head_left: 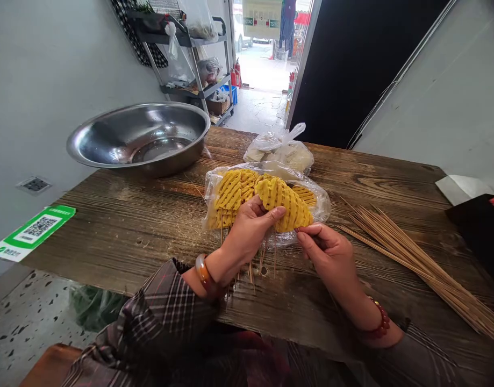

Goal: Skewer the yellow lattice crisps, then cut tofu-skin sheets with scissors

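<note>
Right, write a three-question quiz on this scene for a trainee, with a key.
1. True or false: the bundle of skewers lies to the left of the steel basin.
2. What does the left hand hold? A) a QR-code card; B) a scored yellow piece; C) a basin rim.
3. Fill in: the red bead bracelet is on the ____ wrist.

Key: 1. False: the bundle of skewers lies to the right of the steel basin. 2. B. 3. right.
</note>
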Available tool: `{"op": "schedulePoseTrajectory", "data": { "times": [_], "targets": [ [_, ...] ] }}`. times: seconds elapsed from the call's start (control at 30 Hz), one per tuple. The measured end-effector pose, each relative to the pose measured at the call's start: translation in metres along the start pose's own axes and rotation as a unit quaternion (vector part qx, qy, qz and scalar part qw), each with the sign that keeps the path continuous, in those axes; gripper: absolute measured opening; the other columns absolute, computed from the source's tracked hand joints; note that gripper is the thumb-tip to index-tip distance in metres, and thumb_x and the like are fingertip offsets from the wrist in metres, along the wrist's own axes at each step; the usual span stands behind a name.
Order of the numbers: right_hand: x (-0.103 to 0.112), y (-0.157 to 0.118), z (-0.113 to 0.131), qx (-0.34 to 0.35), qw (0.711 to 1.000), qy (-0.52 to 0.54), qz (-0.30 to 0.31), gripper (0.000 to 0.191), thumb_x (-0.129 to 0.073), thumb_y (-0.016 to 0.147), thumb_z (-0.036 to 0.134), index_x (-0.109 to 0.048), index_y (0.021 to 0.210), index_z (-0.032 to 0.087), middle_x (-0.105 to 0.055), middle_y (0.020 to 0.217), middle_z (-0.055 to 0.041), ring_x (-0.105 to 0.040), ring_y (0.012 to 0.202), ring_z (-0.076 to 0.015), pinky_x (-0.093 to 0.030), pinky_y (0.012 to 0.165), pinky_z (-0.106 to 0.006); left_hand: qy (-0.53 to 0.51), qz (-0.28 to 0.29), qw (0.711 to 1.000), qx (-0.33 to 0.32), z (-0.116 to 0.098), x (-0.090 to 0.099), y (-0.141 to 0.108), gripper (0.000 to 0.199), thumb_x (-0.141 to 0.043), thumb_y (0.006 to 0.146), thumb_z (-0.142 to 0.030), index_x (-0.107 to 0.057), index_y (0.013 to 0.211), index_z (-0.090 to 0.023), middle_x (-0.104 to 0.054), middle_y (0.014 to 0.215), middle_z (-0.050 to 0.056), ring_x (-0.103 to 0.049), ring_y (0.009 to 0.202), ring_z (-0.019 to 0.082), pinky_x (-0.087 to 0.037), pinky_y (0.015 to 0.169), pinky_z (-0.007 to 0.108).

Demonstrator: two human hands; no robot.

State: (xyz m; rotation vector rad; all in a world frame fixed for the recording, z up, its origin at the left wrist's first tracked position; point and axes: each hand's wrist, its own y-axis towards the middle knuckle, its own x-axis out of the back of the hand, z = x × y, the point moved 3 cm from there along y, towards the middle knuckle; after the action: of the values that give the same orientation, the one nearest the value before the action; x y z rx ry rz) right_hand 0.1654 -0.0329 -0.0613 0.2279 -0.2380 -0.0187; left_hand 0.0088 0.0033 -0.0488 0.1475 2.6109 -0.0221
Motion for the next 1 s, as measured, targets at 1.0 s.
{"op": "schedulePoseTrajectory", "data": {
  "times": [1.0],
  "targets": [
    [-0.002, -0.001, 0.005, 0.121, 0.99, -0.076, -0.003, 0.018, -0.064, 0.089, 0.023, -0.077, 0.1, 0.026, -0.078, 0.096, -0.0032, -0.073, 0.086, -0.0195, -0.059, 0.08, -0.035, -0.016, -0.03, 0.999, -0.029, -0.007, 0.004, 0.002, 0.032, -0.083, 0.068, -0.023, -0.068, 0.096, -0.016, -0.075, 0.099, 0.004, -0.069, 0.092, 0.018, -0.052, 0.09, 0.034]
  ]
}}
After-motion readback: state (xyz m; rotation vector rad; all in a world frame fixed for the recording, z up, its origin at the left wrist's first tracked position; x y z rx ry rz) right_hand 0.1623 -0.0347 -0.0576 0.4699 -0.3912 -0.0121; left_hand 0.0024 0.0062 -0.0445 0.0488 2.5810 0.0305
